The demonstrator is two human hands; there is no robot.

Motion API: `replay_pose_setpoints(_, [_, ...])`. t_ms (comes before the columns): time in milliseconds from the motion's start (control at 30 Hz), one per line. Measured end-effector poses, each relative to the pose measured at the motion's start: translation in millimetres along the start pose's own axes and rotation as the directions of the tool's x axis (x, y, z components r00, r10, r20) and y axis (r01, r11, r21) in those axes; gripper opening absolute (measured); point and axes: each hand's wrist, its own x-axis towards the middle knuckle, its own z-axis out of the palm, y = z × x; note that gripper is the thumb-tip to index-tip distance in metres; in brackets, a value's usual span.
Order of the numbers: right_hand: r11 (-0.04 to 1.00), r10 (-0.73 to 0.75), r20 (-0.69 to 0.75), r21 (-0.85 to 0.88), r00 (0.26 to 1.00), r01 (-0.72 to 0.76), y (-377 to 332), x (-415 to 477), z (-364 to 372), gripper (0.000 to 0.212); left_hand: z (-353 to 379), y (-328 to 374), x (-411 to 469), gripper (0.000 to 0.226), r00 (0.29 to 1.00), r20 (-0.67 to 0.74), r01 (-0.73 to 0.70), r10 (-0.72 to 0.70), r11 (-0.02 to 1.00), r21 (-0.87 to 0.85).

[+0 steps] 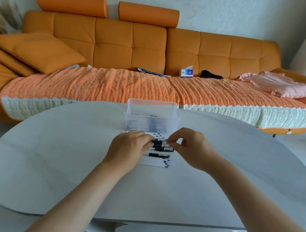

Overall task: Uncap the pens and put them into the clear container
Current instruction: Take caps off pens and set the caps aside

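Hands close together over the middle of the table (pixel 55 154), both on one pen (pixel 158 144). The left hand (pixel 131 146) has its fingers curled on the barrel's dark grip part, and the right hand (pixel 190 145) pinches the cap (pixel 165 144) end with thumb and forefinger. Can't tell if the cap has parted yet, too small. The pen sits just above the row of pens (pixel 156 162) lying left-right on the table, with the clear container (pixel 151 124) just beyond at the far side, some pens already inside. Likely handling: light, stiff, smooth plastic that rolls easily, with a friction-fit cap. Hold the barrel at the grip section, pull the cap straight along the axis, and don't bend it.
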Motion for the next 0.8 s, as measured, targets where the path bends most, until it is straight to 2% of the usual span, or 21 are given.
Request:
replay_pose_setpoints(67, [0.998, -0.017, 0.04, -0.052, 0.999, 0.019, -1.5, -1.4, 0.7, 0.014, -0.2, 1.4, -0.5, 0.009, 1.0, 0.014, 0.005, -0.004, 1.0, -0.02])
replay_pose_setpoints(167, [0.993, -0.009, 0.135, -0.116, 0.991, 0.025, -7.4, -2.9, 2.9, 0.03, -1.8, 4.9, 0.0, 0.014, 1.0, 0.031, -0.006, 0.007, 0.999, -0.047])
replay_pose_setpoints(333, [0.999, -0.01, 0.24, -0.045, 0.971, 0.022, -17.9, -3.7, 5.8, 0.027, -1.5, 12.0, 1.2, 0.016, 0.998, 0.028, -0.049, 0.053, 0.993, -0.111])
replay_pose_setpoints(600, [0.997, 0.029, 0.276, -0.075, 0.961, -0.009, -15.3, -2.8, 6.2, 0.024, 6.2, 13.7, 4.3, 0.011, 0.997, 0.035, -0.069, 0.076, 0.983, -0.169])
replay_pose_setpoints(700, [0.989, 0.023, 0.293, -0.147, 0.956, 0.022, -16.8, -4.1, 9.7, 0.029, 5.4, 14.9, 4.6, 0.009, 0.995, 0.021, -0.095, 0.099, 0.983, -0.158])
replay_pose_setpoints(800, [0.977, -0.03, 0.251, -0.198, 0.967, 0.081, -16.9, -4.1, 8.4, 0.03, 3.9, 15.4, 4.7, 0.01, 0.997, 0.02, -0.07, 0.075, 0.981, -0.183])
